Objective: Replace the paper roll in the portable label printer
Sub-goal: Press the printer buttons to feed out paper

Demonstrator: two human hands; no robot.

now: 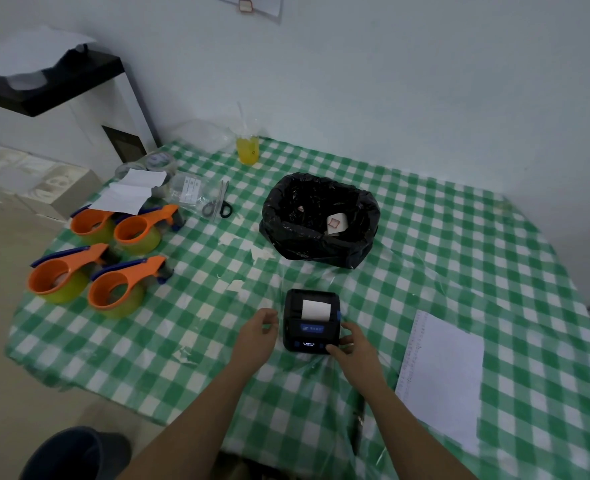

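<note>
A small black portable label printer [310,322] lies on the green-checked tablecloth near the front middle. White paper [316,309] shows in its upper part, above a lit blue panel. My left hand [259,336] hovers just left of the printer, fingers curled and apart, holding nothing. My right hand [352,344] grips the printer's near right corner, thumb on the front edge and fingers along the right side.
A black-lined waste bin [321,220] with paper scraps stands behind the printer. Several orange tape dispensers [113,258] sit at the left, with scissors [219,202], bagged items and paper behind them. A white sheet [442,379] lies at the right. A yellow drink [247,148] is at the back.
</note>
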